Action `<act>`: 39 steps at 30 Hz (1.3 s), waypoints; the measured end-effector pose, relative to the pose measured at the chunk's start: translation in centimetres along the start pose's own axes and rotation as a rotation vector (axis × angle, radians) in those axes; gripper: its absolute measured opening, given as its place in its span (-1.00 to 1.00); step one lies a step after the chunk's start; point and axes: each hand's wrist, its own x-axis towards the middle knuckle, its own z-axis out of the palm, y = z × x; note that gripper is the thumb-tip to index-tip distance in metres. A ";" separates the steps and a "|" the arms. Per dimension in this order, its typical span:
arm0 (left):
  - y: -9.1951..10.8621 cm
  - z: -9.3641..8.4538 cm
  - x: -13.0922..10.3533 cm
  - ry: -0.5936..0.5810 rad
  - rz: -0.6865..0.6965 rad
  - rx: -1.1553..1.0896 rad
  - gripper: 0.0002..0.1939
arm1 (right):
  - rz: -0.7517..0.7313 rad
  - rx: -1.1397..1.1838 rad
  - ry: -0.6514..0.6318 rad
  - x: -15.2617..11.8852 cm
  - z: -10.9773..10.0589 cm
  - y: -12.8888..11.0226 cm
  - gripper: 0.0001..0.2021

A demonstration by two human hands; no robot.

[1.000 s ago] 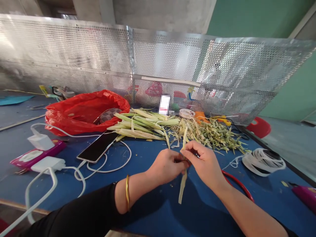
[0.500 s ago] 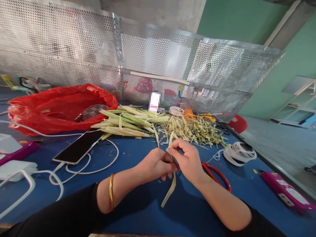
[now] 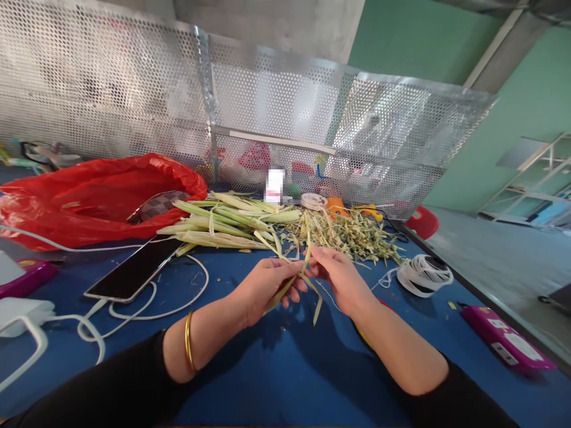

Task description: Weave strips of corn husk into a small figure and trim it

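Pale green-yellow corn husk strips (image 3: 307,252) cross between my two hands over the blue table. My left hand (image 3: 274,284) is closed around them, its thumb on top; one strip runs back under the palm. My right hand (image 3: 336,273) pinches the strips from the other side, its fingertips close to the left thumb. One narrow end hangs down between the hands, another points up. Just beyond lie a pile of long husks (image 3: 223,223) and a heap of short, knotted-looking husk pieces (image 3: 357,235). Some fingers of my right hand are hidden behind the strips.
A red plastic bag (image 3: 98,190) sits at the left, near a phone (image 3: 134,270) with a white charging cable. To the right are a spool of white ribbon (image 3: 423,276) and a purple device (image 3: 504,339). A perforated metal screen (image 3: 276,95) stands at the back.
The strip that hung low between my hands now lies folded across, with one end under my left palm. My left hand has turned, its thumb now on top. The view has shifted slightly right.
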 end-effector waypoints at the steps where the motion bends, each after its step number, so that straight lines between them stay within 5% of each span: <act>1: -0.1 0.1 0.0 -0.001 -0.001 0.012 -0.70 | -0.001 0.016 -0.069 -0.2 0.1 0.0 -0.66; 3: -0.2 0.2 0.0 -0.001 -0.004 0.031 -0.75 | -0.045 0.022 -0.132 -0.5 0.2 -0.1 -0.70; 11: -0.1 0.4 -0.3 -0.035 0.039 0.079 -0.75 | -0.123 0.105 0.041 -0.9 0.9 0.1 -0.73; 17: 0.0 0.3 -0.4 0.002 0.043 0.051 -0.74 | -0.177 0.006 0.054 -0.3 0.5 0.4 -0.73; 23: 1.0 -0.7 -0.1 0.096 0.120 -0.126 -0.69 | -0.623 -0.516 0.338 -1.6 -0.3 -1.4 -0.85; 26: 1.2 -1.0 0.0 0.081 0.179 -0.208 -0.74 | -0.683 -0.691 0.180 -2.5 0.4 -1.3 -0.79; 34: 0.3 -0.6 0.4 0.128 0.162 -0.206 -0.82 | -0.264 -0.608 -0.111 -2.6 2.4 0.6 -0.73; 39: 0.3 -0.7 0.4 0.131 0.188 -0.223 -0.80 | -0.370 -0.614 -0.158 -2.9 2.2 0.2 -0.77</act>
